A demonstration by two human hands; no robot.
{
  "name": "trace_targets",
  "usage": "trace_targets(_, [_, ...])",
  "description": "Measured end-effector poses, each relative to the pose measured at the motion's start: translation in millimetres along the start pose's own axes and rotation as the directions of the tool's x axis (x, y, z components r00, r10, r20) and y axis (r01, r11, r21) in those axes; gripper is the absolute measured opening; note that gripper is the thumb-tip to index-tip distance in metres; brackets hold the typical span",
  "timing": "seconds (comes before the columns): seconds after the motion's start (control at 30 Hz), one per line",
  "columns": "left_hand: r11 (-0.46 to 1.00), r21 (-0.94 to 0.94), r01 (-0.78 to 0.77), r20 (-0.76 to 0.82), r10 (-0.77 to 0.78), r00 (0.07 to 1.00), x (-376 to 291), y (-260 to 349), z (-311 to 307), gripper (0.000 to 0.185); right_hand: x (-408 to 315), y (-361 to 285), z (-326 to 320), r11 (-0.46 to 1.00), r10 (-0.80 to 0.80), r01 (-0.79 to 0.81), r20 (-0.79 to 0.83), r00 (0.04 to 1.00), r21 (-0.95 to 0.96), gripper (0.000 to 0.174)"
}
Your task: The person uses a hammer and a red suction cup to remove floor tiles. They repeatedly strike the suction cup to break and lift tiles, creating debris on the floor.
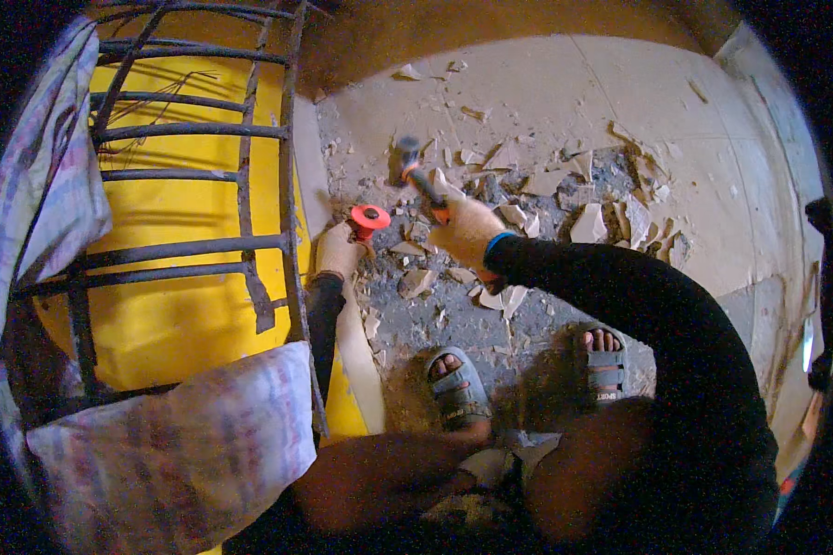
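Note:
My left hand (340,248), in a light knit glove, grips a chisel with a round red hand guard (371,216) close to the yellow wall's base. Its blade cannot be made out. To the right, my gloved right hand (473,232) is closed on the dark and orange handle of a hammer (423,182). The hammer's head is blurred and stands up and to the right of the red guard, apart from it. Broken tile pieces (416,283) and grey rubble lie on the floor below and around both hands.
A dark metal rack (288,173) stands at left before the yellow wall (187,333), with a checked cloth (180,444) over it. Floor tiles (638,90) reach across the back and right. More shards (589,225) lie right of the hammer. My sandalled feet (459,388) are below.

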State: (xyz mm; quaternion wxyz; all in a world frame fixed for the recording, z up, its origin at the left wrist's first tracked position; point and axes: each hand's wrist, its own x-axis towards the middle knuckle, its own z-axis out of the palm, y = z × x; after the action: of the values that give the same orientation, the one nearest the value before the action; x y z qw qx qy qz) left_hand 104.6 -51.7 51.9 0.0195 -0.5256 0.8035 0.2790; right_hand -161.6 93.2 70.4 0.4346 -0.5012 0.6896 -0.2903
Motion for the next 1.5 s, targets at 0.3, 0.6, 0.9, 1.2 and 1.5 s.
trace_targets(0.3, [0.999, -0.035, 0.006, 0.116, -0.002, 0.993, 4.9, -0.1, -4.8, 0.028, 23.4, -44.4, 1.0, 0.924, 0.238, -0.043, -0.486, 0.841, 0.379, 0.040])
trace_targets(0.6, [0.998, 0.060, -0.017, 0.009, 0.016, 1.000, 1.3, 7.2, -3.5, 0.041, 2.9, 8.7, 23.0, 0.996, 0.028, -0.046, 0.245, 0.969, 0.070, 0.030])
trace_targets(0.9, [0.989, 0.050, -0.136, -0.096, 0.140, 0.985, -0.5, 14.3, 8.9, 0.036, -7.3, 23.1, -21.2, 0.997, 0.075, -0.078, 0.093, 0.993, 0.027, 0.035])
trace_targets(1.2, [0.990, 0.005, -0.141, -0.144, 0.141, 0.980, 4.9, -9.5, 19.1, 0.028, 35.1, -41.5, -63.1, 0.930, -0.192, 0.318, -0.492, 0.849, 0.186, 0.035])
trace_targets(1.5, [0.988, 0.157, -0.010, -0.017, 0.013, 1.000, 23.1, -44.2, 24.9, 0.030, 9.9, -8.8, 45.6, 0.994, -0.091, 0.099, 0.145, 0.985, -0.047, 0.031])
